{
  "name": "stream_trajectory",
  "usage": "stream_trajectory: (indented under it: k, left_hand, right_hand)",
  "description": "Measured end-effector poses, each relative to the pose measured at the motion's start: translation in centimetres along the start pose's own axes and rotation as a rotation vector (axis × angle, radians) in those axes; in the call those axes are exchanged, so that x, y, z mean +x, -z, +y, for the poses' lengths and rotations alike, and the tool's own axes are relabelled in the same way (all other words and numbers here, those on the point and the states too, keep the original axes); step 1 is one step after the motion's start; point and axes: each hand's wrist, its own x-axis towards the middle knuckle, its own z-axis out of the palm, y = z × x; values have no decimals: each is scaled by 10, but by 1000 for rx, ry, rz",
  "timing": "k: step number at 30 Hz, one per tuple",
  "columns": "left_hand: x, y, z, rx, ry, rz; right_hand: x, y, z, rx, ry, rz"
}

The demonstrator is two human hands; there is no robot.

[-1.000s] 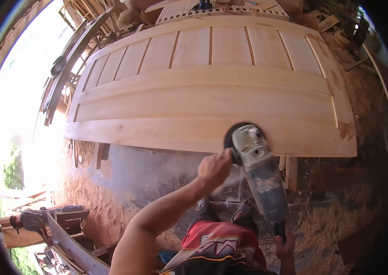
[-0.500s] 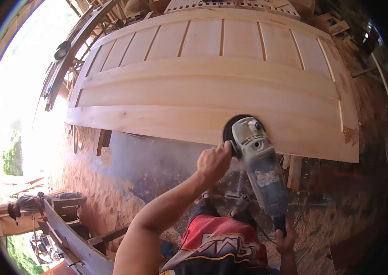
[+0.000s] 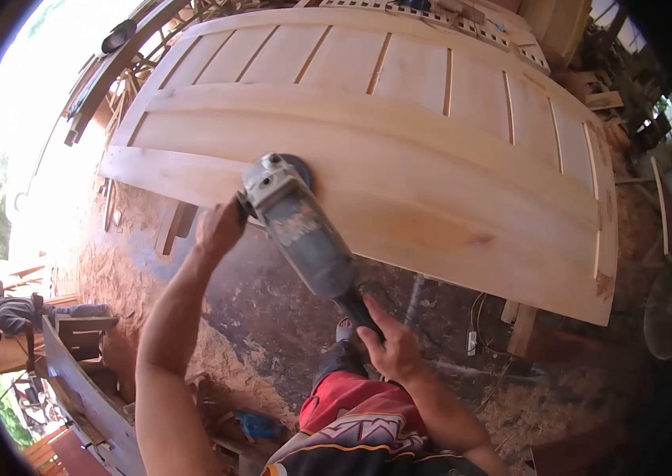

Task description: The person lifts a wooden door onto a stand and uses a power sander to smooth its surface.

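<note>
A grey and black angle grinder (image 3: pixel 304 230) with a round disc (image 3: pixel 298 170) lies tilted over the near edge of a pale wooden door panel (image 3: pixel 431 214). The disc meets the panel's lower rail, left of its middle. My left hand (image 3: pixel 221 228) is closed round the side handle by the grinder's head. My right hand (image 3: pixel 390 341) grips the black rear handle, its fingers partly hidden. A brownish patch and a small dark mark show on the wood to the right of the disc.
Below the panel, wooden supports (image 3: pixel 522 329) stand on a sawdust-strewn floor. A cord and a white plug-like piece (image 3: pixel 472 343) lie nearby. At left, another person (image 3: pixel 19 317) is beside a wooden frame (image 3: pixel 86 389). Stacked timber (image 3: pixel 106 87) fills the upper left.
The grinder has moved left along the panel, both hands still on it, and now leans the other way. My right hand has come up and left. The view has shifted and turned.
</note>
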Motion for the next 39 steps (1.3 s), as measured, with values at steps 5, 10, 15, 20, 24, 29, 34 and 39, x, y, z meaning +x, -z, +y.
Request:
stream_trajectory:
  k: [5, 10, 15, 20, 24, 29, 34, 39]
  left_hand:
    - [10, 7, -7, -37, -38, 44]
    - [-15, -16, 116, -17, -116, -18]
    - [-46, -36, 286, 21, -148, -203]
    - [-72, -54, 458, -1, -259, -310]
    - [-90, -81, 568, -17, -362, -300]
    - [-103, -99, 669, -22, -472, -330]
    - [-129, -122, 798, -93, -674, -260]
    - [-144, -134, 825, -200, -893, -14]
  right_hand:
    - [16, 1, 3, 46, -4, -28]
    - [-63, 87, 28, 13, -98, 35]
    - [-173, 189, 61, -18, -174, 167]
    - [-282, 290, 101, -8, -409, 228]
    - [-349, 359, 131, 33, -503, 307]
    - [-411, 408, 163, -28, -513, 420]
    - [-487, 452, 185, 61, -635, 641]
    - [-498, 455, 172, 49, -646, 717]
